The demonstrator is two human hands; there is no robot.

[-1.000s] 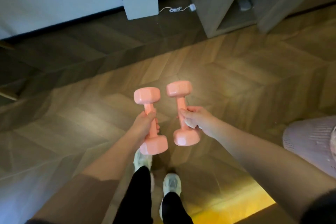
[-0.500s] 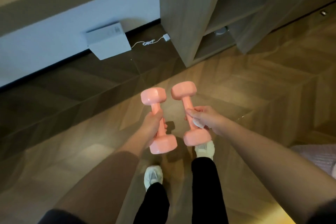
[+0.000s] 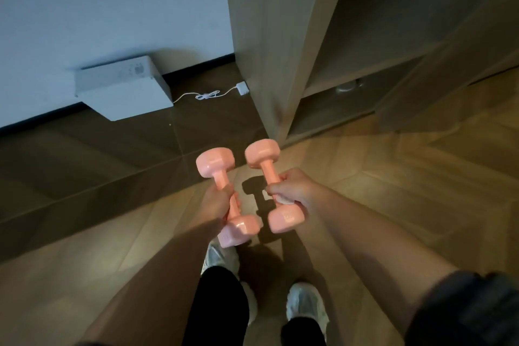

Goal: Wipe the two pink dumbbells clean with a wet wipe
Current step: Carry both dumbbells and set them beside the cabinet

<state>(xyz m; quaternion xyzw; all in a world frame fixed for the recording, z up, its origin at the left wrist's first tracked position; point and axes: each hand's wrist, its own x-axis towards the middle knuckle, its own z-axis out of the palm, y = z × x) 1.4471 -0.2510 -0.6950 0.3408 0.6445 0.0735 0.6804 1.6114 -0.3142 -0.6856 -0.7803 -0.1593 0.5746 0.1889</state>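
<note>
Above the floor [image 3: 112,219], my left hand [image 3: 217,199] curls round the left dumbbell [image 3: 214,163] at its handle and my right hand [image 3: 290,187] round the right dumbbell [image 3: 262,154], wipe [image 3: 283,201] tucked under its fingers; rigid, glossy and likely slick when damp, I judge both safest gripped mid-handle.

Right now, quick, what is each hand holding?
Left hand: grips one pink dumbbell by its handle.
Right hand: grips the other pink dumbbell, white wipe tucked underneath.

White box [image 3: 126,90], cable [image 3: 207,95], shelf [image 3: 283,36]
</note>
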